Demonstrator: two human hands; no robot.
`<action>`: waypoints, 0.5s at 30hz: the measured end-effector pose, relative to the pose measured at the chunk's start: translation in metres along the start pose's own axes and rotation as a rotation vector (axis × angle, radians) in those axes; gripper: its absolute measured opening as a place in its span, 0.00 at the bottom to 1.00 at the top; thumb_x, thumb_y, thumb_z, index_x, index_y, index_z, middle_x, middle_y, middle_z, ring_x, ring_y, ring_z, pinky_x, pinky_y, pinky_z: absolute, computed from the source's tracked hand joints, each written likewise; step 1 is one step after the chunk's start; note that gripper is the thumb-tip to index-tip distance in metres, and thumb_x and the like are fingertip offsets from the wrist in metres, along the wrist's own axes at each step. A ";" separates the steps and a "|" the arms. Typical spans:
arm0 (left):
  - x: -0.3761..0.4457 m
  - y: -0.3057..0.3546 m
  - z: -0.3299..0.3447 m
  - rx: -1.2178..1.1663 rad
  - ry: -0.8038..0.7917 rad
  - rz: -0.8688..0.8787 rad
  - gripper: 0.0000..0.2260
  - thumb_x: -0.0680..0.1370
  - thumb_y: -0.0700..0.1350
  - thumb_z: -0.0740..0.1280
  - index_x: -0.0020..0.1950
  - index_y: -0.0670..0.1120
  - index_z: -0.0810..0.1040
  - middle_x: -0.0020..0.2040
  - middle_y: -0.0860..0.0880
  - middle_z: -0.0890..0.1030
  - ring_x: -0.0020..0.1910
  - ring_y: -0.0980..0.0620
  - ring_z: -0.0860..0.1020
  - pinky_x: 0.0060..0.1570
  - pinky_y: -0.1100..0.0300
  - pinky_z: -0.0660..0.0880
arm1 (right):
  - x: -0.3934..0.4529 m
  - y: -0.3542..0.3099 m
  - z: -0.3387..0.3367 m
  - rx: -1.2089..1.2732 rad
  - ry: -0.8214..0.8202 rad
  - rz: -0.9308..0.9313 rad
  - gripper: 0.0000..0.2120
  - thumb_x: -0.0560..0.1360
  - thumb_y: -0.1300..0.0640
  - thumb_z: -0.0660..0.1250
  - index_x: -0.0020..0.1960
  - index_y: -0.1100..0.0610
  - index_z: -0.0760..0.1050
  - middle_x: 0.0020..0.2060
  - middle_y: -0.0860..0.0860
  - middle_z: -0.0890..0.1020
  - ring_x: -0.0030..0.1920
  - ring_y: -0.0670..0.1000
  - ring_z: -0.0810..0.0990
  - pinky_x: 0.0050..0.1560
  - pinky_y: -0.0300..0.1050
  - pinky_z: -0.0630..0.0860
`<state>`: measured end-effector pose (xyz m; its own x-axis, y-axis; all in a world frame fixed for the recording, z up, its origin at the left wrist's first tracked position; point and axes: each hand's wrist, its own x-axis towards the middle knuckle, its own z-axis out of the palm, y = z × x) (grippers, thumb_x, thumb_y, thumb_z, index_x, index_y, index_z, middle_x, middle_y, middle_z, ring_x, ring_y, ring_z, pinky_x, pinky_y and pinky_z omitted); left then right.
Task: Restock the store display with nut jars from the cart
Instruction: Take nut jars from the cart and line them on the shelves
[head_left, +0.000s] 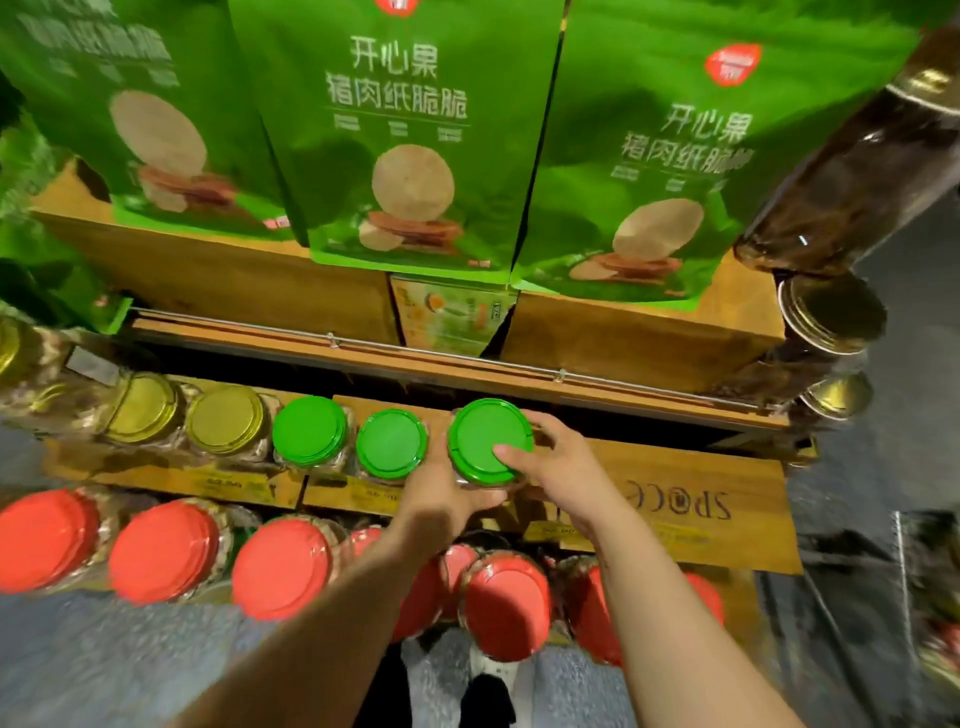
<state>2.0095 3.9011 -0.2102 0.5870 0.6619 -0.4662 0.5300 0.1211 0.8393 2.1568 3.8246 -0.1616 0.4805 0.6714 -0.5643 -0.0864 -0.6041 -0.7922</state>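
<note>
wooden shelf (675, 483): clear nut jar (491, 441), round bright-green lid

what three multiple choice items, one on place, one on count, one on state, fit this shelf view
1. Where is the held jar in the green-lid row?
A. right end
B. left end
C. middle

2. How many green lids show in that row?
A. two
B. three
C. five

3. What is the right hand doing?
A. hanging idle
B. gripping a red lid
C. holding the jar, thumb on its lid

Key: 1 A, two other green lids sit to its left; 2 B, three in line; 3 C, fingers curl round the jar, and the left hand holds it too.
</note>
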 end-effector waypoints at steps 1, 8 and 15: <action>0.003 -0.005 0.002 -0.005 0.001 -0.007 0.42 0.66 0.45 0.83 0.74 0.48 0.65 0.58 0.56 0.80 0.53 0.65 0.79 0.53 0.76 0.72 | 0.005 0.004 0.002 -0.015 -0.009 0.000 0.24 0.73 0.58 0.78 0.67 0.55 0.76 0.54 0.48 0.82 0.49 0.40 0.82 0.51 0.37 0.81; 0.023 -0.033 0.006 0.117 -0.026 -0.061 0.29 0.69 0.39 0.81 0.66 0.42 0.70 0.46 0.61 0.77 0.46 0.59 0.76 0.42 0.70 0.70 | 0.033 0.035 0.015 -0.094 -0.010 0.038 0.30 0.74 0.58 0.77 0.73 0.56 0.72 0.65 0.49 0.77 0.61 0.44 0.75 0.55 0.30 0.71; 0.038 -0.054 0.019 0.141 -0.013 -0.191 0.38 0.71 0.40 0.80 0.75 0.39 0.63 0.61 0.48 0.80 0.62 0.47 0.79 0.52 0.66 0.68 | 0.051 0.058 0.025 -0.075 0.045 0.138 0.26 0.73 0.62 0.78 0.68 0.51 0.74 0.51 0.40 0.75 0.58 0.51 0.78 0.60 0.53 0.79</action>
<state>2.0146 3.9059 -0.2786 0.4756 0.6271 -0.6169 0.7120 0.1375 0.6886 2.1546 3.8347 -0.2426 0.5071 0.5613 -0.6540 -0.0894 -0.7205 -0.6877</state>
